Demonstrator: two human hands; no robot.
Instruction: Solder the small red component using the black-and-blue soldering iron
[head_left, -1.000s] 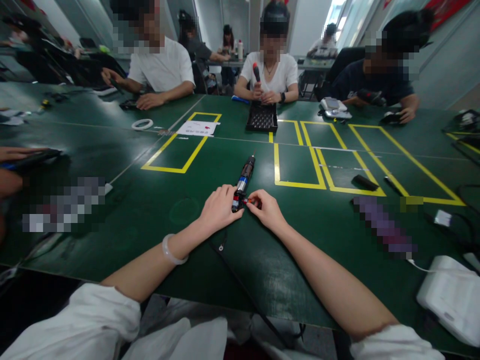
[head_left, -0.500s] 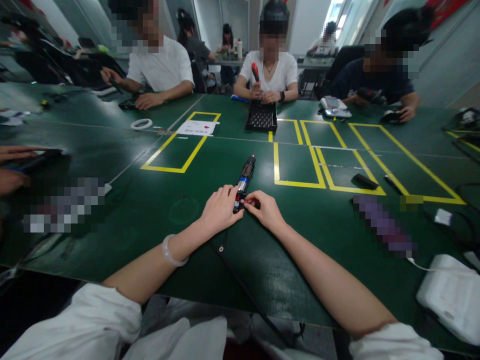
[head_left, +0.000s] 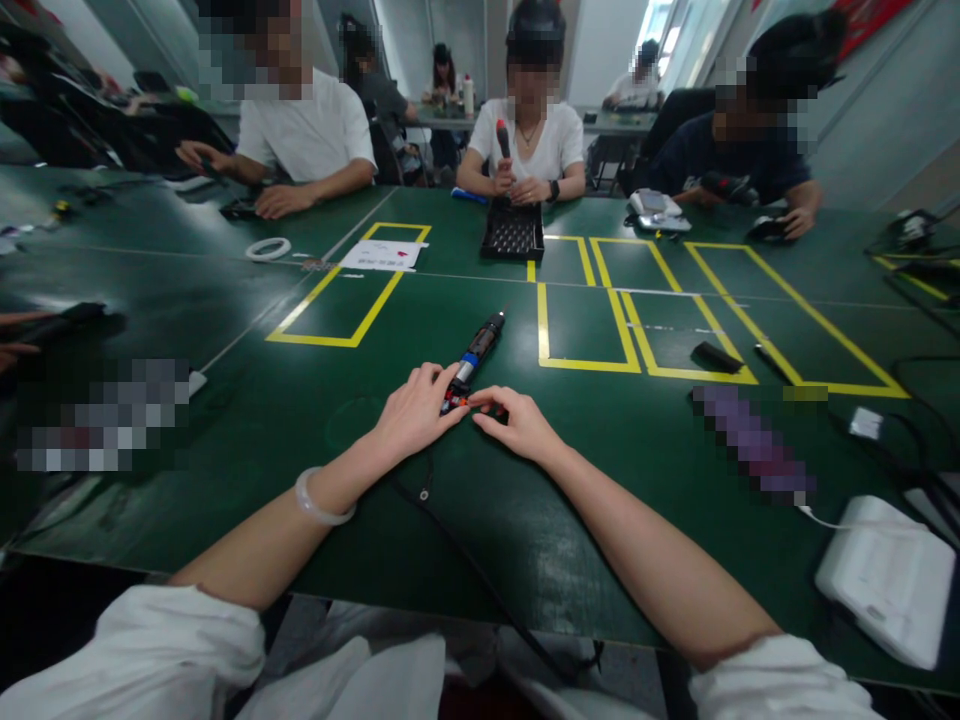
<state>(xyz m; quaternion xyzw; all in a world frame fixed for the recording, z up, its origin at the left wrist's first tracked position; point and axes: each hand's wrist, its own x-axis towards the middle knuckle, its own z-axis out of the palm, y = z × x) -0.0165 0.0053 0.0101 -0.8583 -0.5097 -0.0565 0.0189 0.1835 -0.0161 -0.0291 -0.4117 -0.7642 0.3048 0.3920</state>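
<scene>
A slim electric screwdriver (head_left: 477,348) lies aslant on the green table, its thin tip pointing away from me. A silver and blue section shows along its body, and small red and orange parts show at the near end. My left hand (head_left: 417,410) rests over that near end, with fingers and thumb closed about it, partly hiding it. Close on the right is my right hand (head_left: 517,420), its thumb and fingers apart. Its index fingertip is at the orange part; whether they touch is too small to tell. A black cable (head_left: 457,540) runs from below my left hand toward the table edge.
Yellow tape outlines (head_left: 592,365) mark the table. A black piece (head_left: 716,357) lies on the right, near a white box (head_left: 889,580). Opposite, a co-worker holds a red-handled screwdriver (head_left: 503,140) over a black tray (head_left: 512,248). A tape roll (head_left: 268,249) lies to the left.
My right hand's fingers have spread and drawn slightly away from the near end of the electric screwdriver. The screwdriver has tilted more to the right, with my left hand still on it.
</scene>
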